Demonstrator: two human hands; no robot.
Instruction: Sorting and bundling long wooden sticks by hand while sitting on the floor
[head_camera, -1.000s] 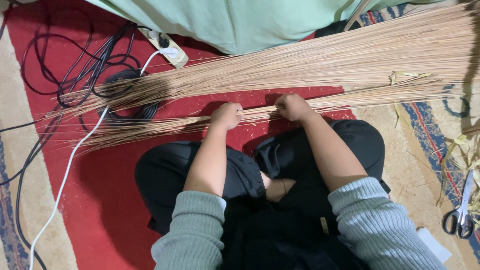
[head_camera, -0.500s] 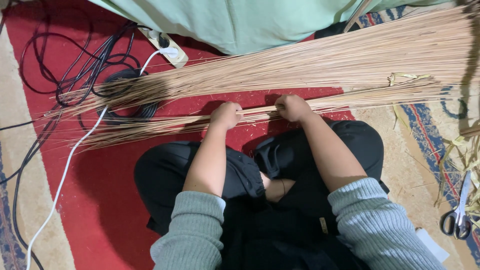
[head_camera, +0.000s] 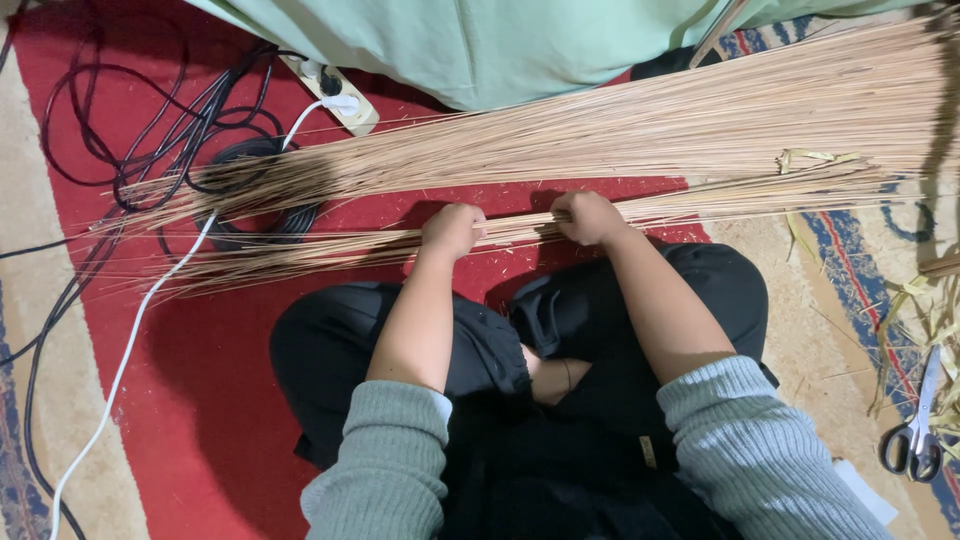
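A thin bundle of sticks (head_camera: 520, 228) is still being gripped mid-frame by the clenched left hand (head_camera: 452, 230) and right hand (head_camera: 590, 217); nothing has shifted.

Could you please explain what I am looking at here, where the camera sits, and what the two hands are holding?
The camera is worn on the person's head and looks down at their lap; they sit cross-legged on a red rug. The left hand and right hand each grip a thin bundle of long dry straw-coloured sticks lying across the floor. A bigger pile of the same sticks lies just beyond. A power strip with black cables and a white cable sits at the upper left, and scissors lie at the right edge.
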